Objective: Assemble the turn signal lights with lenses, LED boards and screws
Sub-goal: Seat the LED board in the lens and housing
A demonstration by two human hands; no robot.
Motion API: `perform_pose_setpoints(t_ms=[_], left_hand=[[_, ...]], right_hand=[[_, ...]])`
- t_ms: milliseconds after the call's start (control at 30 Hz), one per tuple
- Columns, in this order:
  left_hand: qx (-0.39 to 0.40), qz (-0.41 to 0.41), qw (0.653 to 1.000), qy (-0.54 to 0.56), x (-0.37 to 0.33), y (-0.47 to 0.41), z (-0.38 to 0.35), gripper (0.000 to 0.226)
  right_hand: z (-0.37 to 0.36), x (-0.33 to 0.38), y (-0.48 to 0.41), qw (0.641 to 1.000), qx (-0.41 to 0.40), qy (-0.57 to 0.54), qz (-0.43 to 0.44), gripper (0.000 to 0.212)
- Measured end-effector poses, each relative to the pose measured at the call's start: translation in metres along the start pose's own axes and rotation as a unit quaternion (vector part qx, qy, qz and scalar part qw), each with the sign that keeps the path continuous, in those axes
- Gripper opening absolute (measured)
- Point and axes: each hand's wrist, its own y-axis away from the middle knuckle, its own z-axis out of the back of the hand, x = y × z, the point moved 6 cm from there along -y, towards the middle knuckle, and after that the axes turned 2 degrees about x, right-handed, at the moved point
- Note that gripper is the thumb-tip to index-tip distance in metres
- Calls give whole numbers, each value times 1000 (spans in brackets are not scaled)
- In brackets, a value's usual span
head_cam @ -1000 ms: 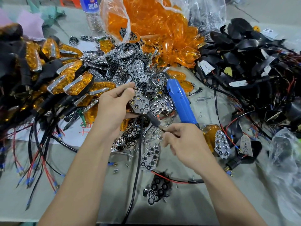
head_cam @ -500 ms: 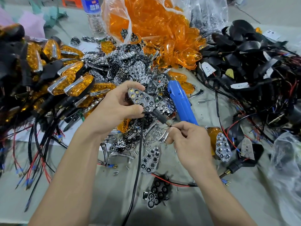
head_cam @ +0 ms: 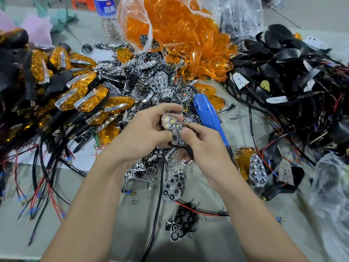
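My left hand [head_cam: 145, 133] grips a chrome honeycomb reflector [head_cam: 172, 127] with a black housing and a cord below it, above the table's middle. Its upper cells glow white. My right hand [head_cam: 204, 146] has thumb and fingers curled on the reflector's lower right end. A blue electric screwdriver [head_cam: 207, 116] lies just behind my right hand. Loose screws [head_cam: 177, 163] are scattered under my hands. Orange lenses [head_cam: 181, 40] spill from a clear bag at the back. Chrome reflectors [head_cam: 147, 80] lie heaped behind my hands.
Finished orange-and-chrome turn signals [head_cam: 85, 99] are piled at the left with black and red wires. Black housings with LED boards [head_cam: 294, 72] are heaped at the right. A water bottle [head_cam: 109, 19] stands at the back. A half-built lamp [head_cam: 255, 171] lies right of my hand.
My left hand tilted the reflector to face up and its cells now glow. My right hand rose from the screws and closed on the reflector's lower end.
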Motion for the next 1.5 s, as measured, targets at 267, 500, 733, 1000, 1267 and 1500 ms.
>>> perform_pose_setpoints(t_ms=[267, 500, 733, 1000, 1267, 1500], left_hand=[[-105, 26, 991, 77, 8, 0, -1, 22], [-124, 6, 991, 53, 4, -6, 0, 21], [-117, 11, 990, 76, 4, -6, -3, 23], [-91, 67, 985, 128, 18, -1, -8, 40], [-45, 11, 988, 145, 17, -2, -7, 41], [-42, 0, 989, 139, 15, -2, -5, 32]], right_hand=[[2, -6, 1, 991, -32, -124, -29, 18], [3, -3, 1, 994, -6, -103, -21, 19], [6, -6, 1, 993, -11, -118, -14, 32], [5, -7, -1, 990, -20, -137, -10, 38], [5, -10, 0, 982, -6, -188, -14, 16], [3, -7, 6, 985, 7, -174, -6, 23]])
